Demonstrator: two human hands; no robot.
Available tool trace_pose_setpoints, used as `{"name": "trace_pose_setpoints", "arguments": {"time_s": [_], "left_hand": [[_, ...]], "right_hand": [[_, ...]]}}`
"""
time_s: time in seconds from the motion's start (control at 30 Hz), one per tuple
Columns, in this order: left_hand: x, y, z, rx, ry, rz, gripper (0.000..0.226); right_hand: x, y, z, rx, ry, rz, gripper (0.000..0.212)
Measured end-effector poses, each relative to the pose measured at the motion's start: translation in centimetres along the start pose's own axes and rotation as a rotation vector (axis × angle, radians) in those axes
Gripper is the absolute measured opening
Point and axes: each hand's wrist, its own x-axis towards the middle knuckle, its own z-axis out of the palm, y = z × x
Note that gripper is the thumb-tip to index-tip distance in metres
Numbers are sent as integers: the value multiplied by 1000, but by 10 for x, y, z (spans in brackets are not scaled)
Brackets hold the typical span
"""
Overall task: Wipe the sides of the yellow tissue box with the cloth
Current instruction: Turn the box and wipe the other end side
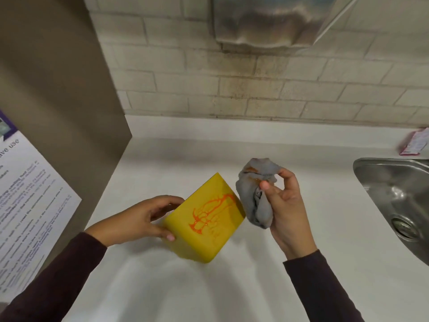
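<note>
**Smeared face up, cloth bunched and ready**

The left hand [137,219] holds the yellow tissue box [204,219] tilted over the white surface [232,287], thumb along the near edge and fingers curled round the far side. Whether the lowest corner touches the surface or hangs just above it I cannot tell. The right hand [285,205] is closed around a bunched grey cloth [257,194], thumb and fingertips pinching the wad; the cloth sits just beside the box's right-hand edge, close to it but apparently not pressing on it. A little orange already stains the upper folds.

The broad face turned upward carries an orange squiggle [209,214] that looks wet and glossy. To wipe it well, a clean fold should probably be turned outward first, then drawn across the face in one direction, from the edge nearest the right hand toward the left hand, lifting the mess away instead of spreading it. The left hand needs a firm hold against that push, then has to turn the box to bring up the next side.

The box looks roughly cubic, so no long axis is clear. Its smeared face tilts up toward the camera, one corner pointing away from both hands, another down toward the surface. A steel sink [394,194] lies beyond the right hand.
</note>
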Motion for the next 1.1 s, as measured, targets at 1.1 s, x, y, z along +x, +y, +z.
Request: {"name": "trace_pose_setpoints", "arguments": {"time_s": [1.1], "left_hand": [[-15,9,56,-203,425,94,98]], "right_hand": [[18,29,14,-795,-115,-323,70]]}}
